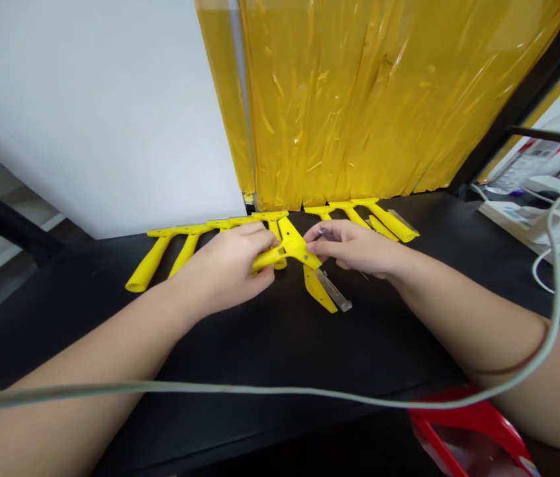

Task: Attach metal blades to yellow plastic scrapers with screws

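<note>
My left hand (235, 265) is wrapped round the handle of a yellow T-shaped plastic scraper (292, 246), raised above the black surface with its wide head tilted. Small screws or holes show in that head. Fingers of my right hand (352, 245) are pinched together at the head's right edge; whatever lies between them is hidden. Just below, a loose yellow cover plate (318, 289) lies beside a flat metal strip (337, 291). Behind my left hand, several more yellow scrapers (151, 262) lie in a row. Beyond my right hand is another group of yellow scrapers (392, 222).
A white panel (106, 112) and yellow plastic film (359, 99) stand along the back of the black table (260, 358). White power strips (523, 218) and a clear bottle (548, 146) are at right. A pale cable (260, 389) crosses in front, above a red-framed object (473, 424).
</note>
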Motion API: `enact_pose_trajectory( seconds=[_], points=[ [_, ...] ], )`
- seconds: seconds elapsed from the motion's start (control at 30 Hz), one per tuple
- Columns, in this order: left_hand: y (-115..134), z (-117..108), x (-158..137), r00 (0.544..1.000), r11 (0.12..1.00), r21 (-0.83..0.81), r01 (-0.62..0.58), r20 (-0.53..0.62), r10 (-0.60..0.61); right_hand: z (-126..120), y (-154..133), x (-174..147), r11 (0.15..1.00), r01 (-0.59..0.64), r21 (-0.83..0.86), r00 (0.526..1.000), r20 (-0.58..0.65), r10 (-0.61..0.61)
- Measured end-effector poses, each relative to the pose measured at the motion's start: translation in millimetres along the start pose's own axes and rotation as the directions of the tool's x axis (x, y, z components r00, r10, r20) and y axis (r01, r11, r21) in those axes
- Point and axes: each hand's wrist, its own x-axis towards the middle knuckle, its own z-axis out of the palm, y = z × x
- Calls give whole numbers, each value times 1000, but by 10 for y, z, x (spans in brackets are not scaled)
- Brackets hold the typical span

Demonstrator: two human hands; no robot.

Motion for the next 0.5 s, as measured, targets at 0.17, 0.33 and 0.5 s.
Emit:
enact_pose_trajectory(
  seconds=[0.17,0.33,0.5],
  points=[
    [4,33,-7,1000,1000,21,11,-26,-11,24,35,-10,994,30,104,998,55,-36],
    [3,66,-3,999,999,31,42,-7,-42,44,125,55,972,162,169,986,6,-166],
    [15,68,-2,999,998,47,38,-25,-36,32,116,65,970,244,-23,970,19,-243]
  ],
)
